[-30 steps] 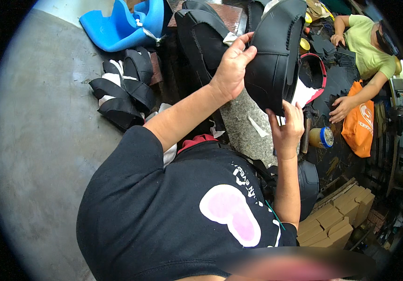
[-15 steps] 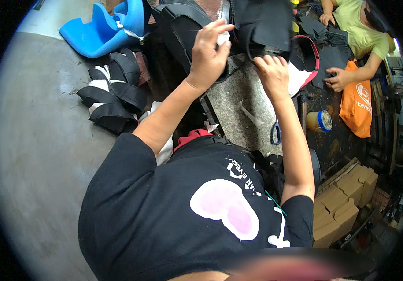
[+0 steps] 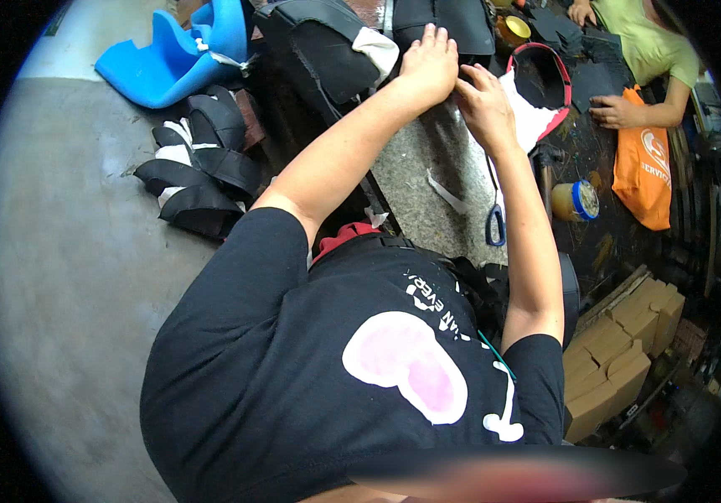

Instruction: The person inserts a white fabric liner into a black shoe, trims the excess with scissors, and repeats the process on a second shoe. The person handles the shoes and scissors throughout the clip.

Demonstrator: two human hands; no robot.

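Note:
A black padded panel (image 3: 444, 23) lies at the far end of the grey work surface (image 3: 440, 168). My left hand (image 3: 429, 67) rests on its near edge with the fingers stretched out over it. Close beside it, my right hand (image 3: 486, 107) has its fingers extended, slightly bent, against the same edge; what is under the fingertips is hidden. Left of my hands sits a black curved, stitched piece (image 3: 324, 59) with a white cloth-like flap (image 3: 375, 54). A blue-handled pair of scissors (image 3: 495, 226) lies partly beside my right forearm.
Right of my hands are a red-edged piece (image 3: 563, 88) with white material, a blue-rimmed tub (image 3: 576, 201) and an orange bag (image 3: 641, 180). A co-worker's hand (image 3: 616, 111) is near the bag. Black curved pieces (image 3: 201, 180) and blue foam (image 3: 155, 71) lie left; cardboard boxes (image 3: 620, 360) stand lower right.
My left hand has moved right and come down onto the panel, beside my right hand. The panel, raised before, now lies lower and farther away. The co-worker's hand has shifted slightly.

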